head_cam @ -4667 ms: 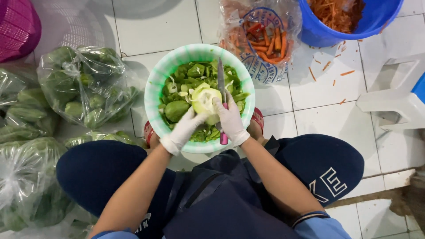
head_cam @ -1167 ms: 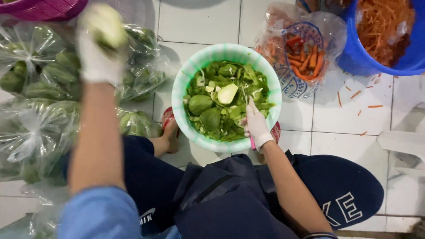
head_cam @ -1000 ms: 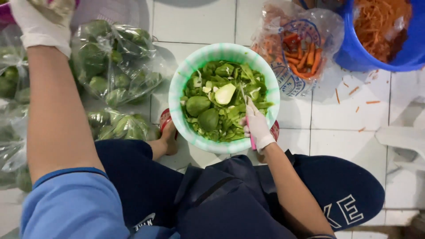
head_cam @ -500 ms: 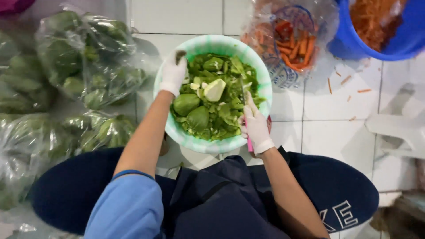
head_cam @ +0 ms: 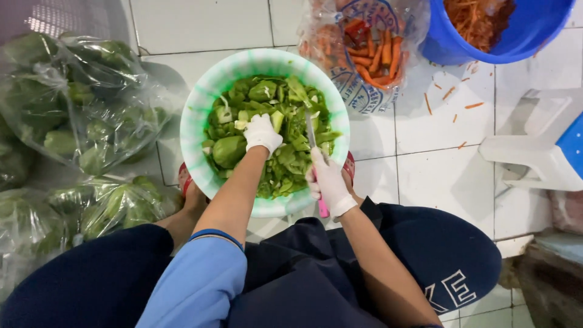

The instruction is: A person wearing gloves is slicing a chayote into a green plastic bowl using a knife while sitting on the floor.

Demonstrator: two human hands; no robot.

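Head view: the green basin (head_cam: 193, 130) sits on the tiled floor between the person's knees; the gloved left hand (head_cam: 262, 132) is inside it, fingers closed over a pale green vegetable piece (head_cam: 277, 120) near the basin's middle, just beside a whole green fruit (head_cam: 229, 150). The gloved right hand (head_cam: 328, 180) lies over the basin's near-right rim, wrapped tight round a pink-handled knife (head_cam: 313, 143) whose blade points inward over the cut peelings. Left of the basin lie clear bags of green fruit (head_cam: 79, 103); beyond it to the right, a bag of carrots (head_cam: 370, 48) and a blue tub (head_cam: 516, 30).
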